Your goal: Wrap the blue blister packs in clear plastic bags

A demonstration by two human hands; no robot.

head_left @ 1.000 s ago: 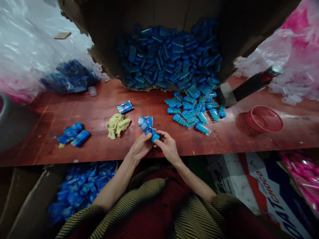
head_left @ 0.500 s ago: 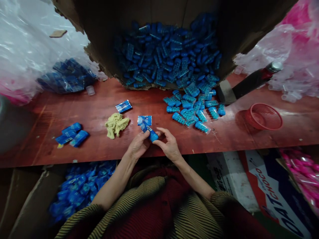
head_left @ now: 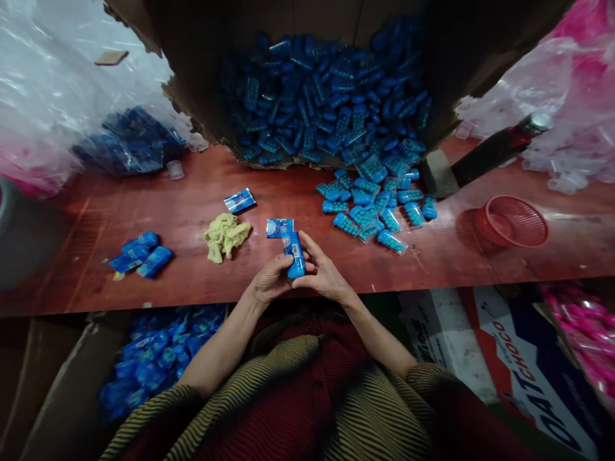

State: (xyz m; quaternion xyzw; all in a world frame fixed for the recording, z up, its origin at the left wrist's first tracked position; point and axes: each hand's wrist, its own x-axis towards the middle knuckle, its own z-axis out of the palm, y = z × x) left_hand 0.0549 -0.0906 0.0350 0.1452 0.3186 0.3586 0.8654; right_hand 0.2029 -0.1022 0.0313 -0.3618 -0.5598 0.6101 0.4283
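**Both hands on one blue wrapped piece at the near side of the bench**

The red-brown bench [head_left: 216,282] runs across the whole view. On its far side a large cardboard box [head_left: 461,77] with torn edges faces the person, holding a deep mound of blue-capped containers [head_left: 327,109]. Clear plastic bags [head_left: 48,70] bulge on the left, and more plastic with pink showing through [head_left: 533,96] fills the right. Below the bench's near edge sit a carton lettered OAT CHOCO [head_left: 521,378] and, toward the left, a heap of glossy blue pieces [head_left: 156,358].

Some clear, blue-capped containers [head_left: 368,208] have spread from the box's mouth onto the bench. The left hand [head_left: 271,278] grips the blue wrapped piece [head_left: 296,259] from its left side; the right hand [head_left: 321,275] grips it too, thumb near the lower end and fingers along the right. Whether the piece touches the bench is hard to tell.

A red basket [head_left: 514,244] stands well to the right. Crumpled yellow-green cloth [head_left: 227,237] lies left of the hands, with three blue packs [head_left: 141,255] farther left. One flat blue sleeve [head_left: 280,227] lies just beyond the held piece, another [head_left: 239,200] beside the cloth. Smallest is a clear cup [head_left: 175,169].
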